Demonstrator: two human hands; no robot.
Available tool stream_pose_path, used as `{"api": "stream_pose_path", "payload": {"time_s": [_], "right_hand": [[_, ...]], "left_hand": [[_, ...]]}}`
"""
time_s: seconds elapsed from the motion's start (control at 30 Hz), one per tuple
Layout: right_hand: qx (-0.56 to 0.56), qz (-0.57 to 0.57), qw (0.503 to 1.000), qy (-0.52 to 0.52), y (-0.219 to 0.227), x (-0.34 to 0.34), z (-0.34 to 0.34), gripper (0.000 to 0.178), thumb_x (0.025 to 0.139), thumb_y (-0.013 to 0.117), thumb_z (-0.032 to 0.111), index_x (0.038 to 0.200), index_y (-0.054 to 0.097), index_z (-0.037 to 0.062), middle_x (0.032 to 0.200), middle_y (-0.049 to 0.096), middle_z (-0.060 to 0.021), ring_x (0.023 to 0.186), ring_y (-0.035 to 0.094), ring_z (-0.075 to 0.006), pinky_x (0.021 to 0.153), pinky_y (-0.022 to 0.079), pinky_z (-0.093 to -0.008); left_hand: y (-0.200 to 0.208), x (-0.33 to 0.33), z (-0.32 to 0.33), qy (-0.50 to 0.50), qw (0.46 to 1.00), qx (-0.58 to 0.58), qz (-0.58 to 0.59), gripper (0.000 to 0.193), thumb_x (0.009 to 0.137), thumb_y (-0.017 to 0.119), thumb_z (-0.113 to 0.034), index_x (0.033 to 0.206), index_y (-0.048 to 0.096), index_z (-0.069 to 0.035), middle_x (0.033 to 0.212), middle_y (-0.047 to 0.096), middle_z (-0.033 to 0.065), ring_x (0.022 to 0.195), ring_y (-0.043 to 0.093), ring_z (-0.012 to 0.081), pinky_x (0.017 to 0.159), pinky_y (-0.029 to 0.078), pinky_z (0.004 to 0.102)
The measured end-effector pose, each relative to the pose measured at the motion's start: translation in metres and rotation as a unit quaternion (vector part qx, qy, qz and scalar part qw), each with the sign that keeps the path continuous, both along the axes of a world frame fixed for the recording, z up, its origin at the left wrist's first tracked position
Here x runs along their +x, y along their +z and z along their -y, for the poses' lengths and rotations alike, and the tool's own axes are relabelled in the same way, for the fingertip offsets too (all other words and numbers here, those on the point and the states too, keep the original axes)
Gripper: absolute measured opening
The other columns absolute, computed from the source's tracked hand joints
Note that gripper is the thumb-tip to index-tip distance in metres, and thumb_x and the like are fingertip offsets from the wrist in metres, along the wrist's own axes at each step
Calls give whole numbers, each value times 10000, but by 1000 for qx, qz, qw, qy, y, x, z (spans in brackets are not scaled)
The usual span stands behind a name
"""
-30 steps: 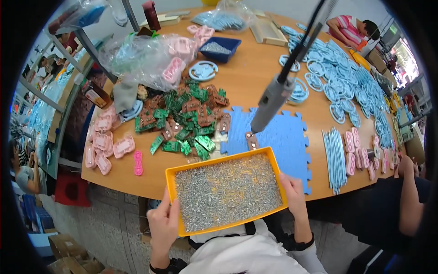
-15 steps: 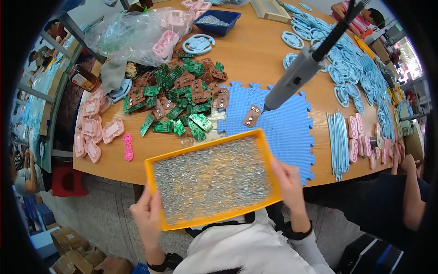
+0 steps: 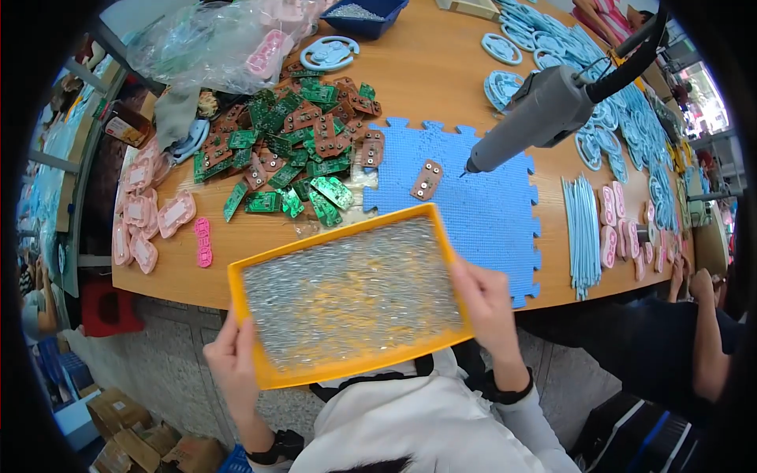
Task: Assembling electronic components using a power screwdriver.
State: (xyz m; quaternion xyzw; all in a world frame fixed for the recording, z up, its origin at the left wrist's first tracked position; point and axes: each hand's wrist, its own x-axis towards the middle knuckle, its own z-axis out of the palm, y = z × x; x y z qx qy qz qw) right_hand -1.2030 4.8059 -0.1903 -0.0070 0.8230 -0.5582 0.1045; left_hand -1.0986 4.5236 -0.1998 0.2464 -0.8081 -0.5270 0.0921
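An orange tray (image 3: 260, 272) filled with small silver screws is held level in front of my chest, its far edge over the table's near edge. My left hand (image 3: 234, 364) grips its left near corner. My right hand (image 3: 486, 303) grips its right side. Beyond the tray lies a blue foam mat (image 3: 481, 213) with a small brown circuit board (image 3: 426, 180) on it. A grey electric screwdriver (image 3: 536, 118) hangs over the mat, tip down.
A heap of green and brown circuit boards (image 3: 292, 150) lies left of the mat. Pink plastic parts (image 3: 146, 217) sit at the table's left edge, light blue parts (image 3: 623, 118) at the right. A dark blue bin (image 3: 363, 16) stands far back. Another person's hands (image 3: 690, 276) rest at right.
The tray has come closer to my body and tilted slightly, and my view has dropped toward the table's near edge. Both hands have kept their grip.
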Motion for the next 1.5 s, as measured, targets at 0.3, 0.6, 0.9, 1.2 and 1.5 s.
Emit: {"api": "stream_pose_path", "payload": {"time_s": [0.3, 0.6, 0.9, 1.2, 1.5], "right_hand": [[-10, -14, 1000, 15, -5, 0, 13, 302, 933, 461, 165, 1119, 578, -42, 607, 488, -36, 551, 383, -51, 490, 330, -237], [21, -1, 1000, 15, 5, 0, -10, 279, 923, 480, 167, 1079, 587, -38, 557, 463, -19, 533, 366, -56, 459, 304, -260], [-16, 98, 994, -41, -5, 3, -27, 306, 932, 480, 183, 1027, 588, -88, 616, 461, 43, 584, 378, -29, 482, 302, -227], [-88, 93, 988, -84, -5, 12, -42, 291, 930, 473, 154, 1117, 571, -46, 613, 476, 26, 584, 391, -35, 487, 320, -230], [11, 31, 998, -44, -11, 12, -49, 304, 904, 512, 155, 1141, 567, -27, 557, 441, -10, 511, 364, -47, 440, 300, -245]], "left_hand": [[-2, 5, 8, 12, 1000, -10, -10, 337, 881, 504, -38, 1210, 530, 28, 595, 484, -47, 524, 407, 9, 454, 318, 190], [4, -2, -7, -14, 1000, -8, -9, 350, 884, 494, -18, 1231, 512, 22, 656, 557, -31, 572, 428, -3, 487, 355, 174], [18, -9, -13, -49, 998, -18, 47, 358, 854, 515, -14, 1209, 523, 28, 574, 473, -31, 515, 374, 2, 427, 301, 198], [24, -18, -32, -98, 993, -19, 58, 362, 866, 507, -10, 1225, 513, 26, 581, 495, -42, 512, 373, -10, 434, 294, 176], [13, -20, -28, -94, 991, -81, 49, 367, 851, 522, -11, 1215, 519, 32, 537, 477, 12, 486, 383, -4, 428, 329, 187]]}}
